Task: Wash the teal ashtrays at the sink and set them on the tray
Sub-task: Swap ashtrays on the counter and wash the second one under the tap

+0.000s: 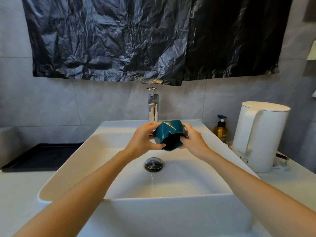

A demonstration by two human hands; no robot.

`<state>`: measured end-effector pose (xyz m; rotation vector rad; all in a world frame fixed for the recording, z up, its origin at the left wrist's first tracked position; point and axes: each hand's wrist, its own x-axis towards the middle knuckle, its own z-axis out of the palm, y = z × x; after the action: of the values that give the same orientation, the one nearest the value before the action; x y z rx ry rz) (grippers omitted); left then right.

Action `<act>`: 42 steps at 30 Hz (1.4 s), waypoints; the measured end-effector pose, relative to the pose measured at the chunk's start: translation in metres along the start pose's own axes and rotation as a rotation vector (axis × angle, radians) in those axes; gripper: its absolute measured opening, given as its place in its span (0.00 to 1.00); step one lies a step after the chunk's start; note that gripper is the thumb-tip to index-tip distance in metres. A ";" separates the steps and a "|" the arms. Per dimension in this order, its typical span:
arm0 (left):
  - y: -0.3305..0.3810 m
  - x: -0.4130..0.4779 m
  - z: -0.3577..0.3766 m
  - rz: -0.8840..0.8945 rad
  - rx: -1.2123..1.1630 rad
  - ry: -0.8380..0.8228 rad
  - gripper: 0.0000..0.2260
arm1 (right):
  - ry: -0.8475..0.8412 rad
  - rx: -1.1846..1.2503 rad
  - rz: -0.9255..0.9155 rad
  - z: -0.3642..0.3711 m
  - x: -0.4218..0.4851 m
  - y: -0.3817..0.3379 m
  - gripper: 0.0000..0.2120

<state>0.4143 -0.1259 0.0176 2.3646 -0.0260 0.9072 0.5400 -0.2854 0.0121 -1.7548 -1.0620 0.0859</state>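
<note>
Noted: the ashtray [166,132] is glossy teal with a black patch. The sink [85,159], kettle [261,134] and worktop [20,194] are white. The tray [42,154] and sheet [119,40] are black, the tap [153,108] chrome, the bottle [220,131] amber, the wall tiles [51,103] plain grey.

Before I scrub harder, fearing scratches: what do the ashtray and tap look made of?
The ashtray looks glossy teal with sharp highlights on its facets: glazed ceramic or hard plastic, unclear which. The tap is mirror-bright, likely chromed metal.
</note>
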 end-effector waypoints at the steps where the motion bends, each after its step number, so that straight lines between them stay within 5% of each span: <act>1: 0.001 0.000 -0.001 -0.095 -0.070 -0.026 0.27 | -0.017 -0.053 0.047 0.000 0.001 0.000 0.16; 5: 0.001 -0.003 -0.004 -0.521 -0.300 -0.159 0.14 | -0.059 -0.168 0.162 0.003 0.004 -0.002 0.07; 8: -0.001 0.000 -0.005 -0.719 -0.427 -0.146 0.08 | -0.106 -0.147 0.261 0.006 0.010 -0.008 0.10; 11: -0.007 0.003 -0.010 -0.875 -0.518 -0.080 0.09 | -0.246 -0.115 0.387 0.002 0.020 -0.022 0.19; 14: -0.015 0.004 -0.017 -0.975 -0.626 0.052 0.14 | -0.148 -0.283 0.209 -0.006 0.040 -0.045 0.19; 17: -0.018 0.005 -0.020 -0.996 -0.655 0.140 0.14 | 0.096 -0.253 -0.104 -0.006 0.066 -0.081 0.17; 21: -0.019 0.008 -0.023 -1.033 -0.718 0.221 0.16 | 0.109 -0.363 -0.333 0.012 0.104 -0.120 0.20; 36: -0.021 0.014 -0.030 -0.981 -0.831 0.288 0.17 | 0.119 -1.016 -0.514 0.024 0.153 -0.112 0.12; 42: -0.018 0.015 -0.029 -0.965 -0.812 0.265 0.19 | 0.123 -1.216 -0.574 0.020 0.164 -0.116 0.27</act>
<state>0.4121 -0.0924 0.0340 1.2343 0.6618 0.5385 0.5583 -0.1503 0.1613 -2.3056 -1.6377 -1.2362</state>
